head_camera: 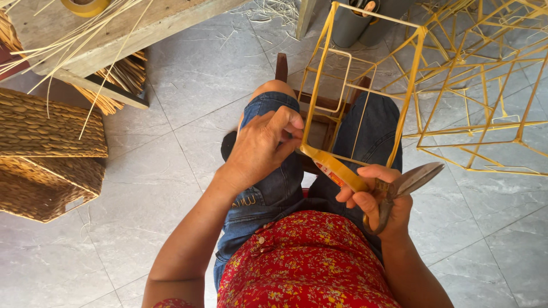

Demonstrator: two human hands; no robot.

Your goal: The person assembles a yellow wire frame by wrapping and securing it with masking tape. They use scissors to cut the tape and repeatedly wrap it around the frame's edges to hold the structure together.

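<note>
While the left hand pinches the yellow tape end at the wire frame above the lap, the right hand grips roll and scissors; a red-and-white label shows inside; another yellow roll sits far left on the bench.

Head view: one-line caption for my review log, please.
Seated person's left hand pinches yellow tape against a yellow wire frame; right hand holds tape roll and scissors.
</note>
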